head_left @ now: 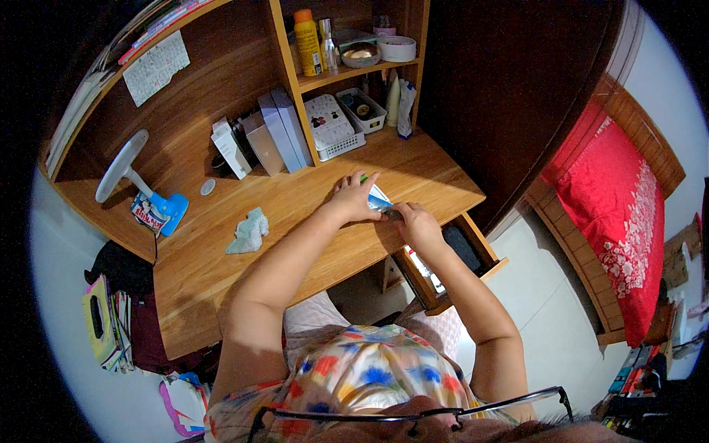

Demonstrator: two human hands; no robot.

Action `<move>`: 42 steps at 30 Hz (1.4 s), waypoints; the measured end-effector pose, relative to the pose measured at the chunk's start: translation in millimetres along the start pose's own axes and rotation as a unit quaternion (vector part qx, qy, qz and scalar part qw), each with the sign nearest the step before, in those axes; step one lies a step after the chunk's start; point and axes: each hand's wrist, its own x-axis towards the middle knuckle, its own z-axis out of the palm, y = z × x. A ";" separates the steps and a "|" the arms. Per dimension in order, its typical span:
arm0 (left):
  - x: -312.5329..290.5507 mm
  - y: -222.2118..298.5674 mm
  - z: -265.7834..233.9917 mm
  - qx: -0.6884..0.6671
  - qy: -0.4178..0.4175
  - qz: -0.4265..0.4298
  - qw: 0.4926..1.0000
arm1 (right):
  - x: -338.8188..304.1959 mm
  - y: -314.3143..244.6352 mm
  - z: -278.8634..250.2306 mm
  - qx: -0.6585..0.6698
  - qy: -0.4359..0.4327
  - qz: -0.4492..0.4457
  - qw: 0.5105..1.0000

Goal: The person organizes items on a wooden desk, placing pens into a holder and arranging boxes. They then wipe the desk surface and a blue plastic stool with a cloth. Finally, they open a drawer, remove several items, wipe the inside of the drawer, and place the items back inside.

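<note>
On the desk, toward its right side, a small flat blue-and-white item lies between my hands; its exact kind is mostly hidden. My left hand grips it from the left, fingers curled over its far end, where a bit of green shows. My right hand closes at its near right end, fingers pinched together, with something small and dark by the fingertips. Below my right wrist, a desk drawer is pulled out, holding a dark item and white things. Left of my arms lies a crumpled pale green cloth.
A blue-and-white desk lamp stands at the left. Boxes line the desk's back beside shelves with a yellow spray can and white baskets. A bed with red bedding is at the right.
</note>
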 end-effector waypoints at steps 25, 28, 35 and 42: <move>-52.0 146.4 -4.6 -0.067 0.061 0.181 0.979 | -160.4 44.0 -169.8 -0.003 0.172 0.164 0.971; -69.4 175.2 5.4 -0.082 0.046 0.230 0.969 | -179.7 50.8 -176.0 -0.031 0.137 0.193 0.971; -81.7 191.7 77.4 -0.074 -0.011 0.227 0.971 | -182.7 54.9 -145.3 -0.032 0.091 0.228 0.969; -71.6 158.5 105.0 -0.070 0.084 0.149 0.983 | -161.6 67.3 -83.5 -0.010 0.121 0.183 0.976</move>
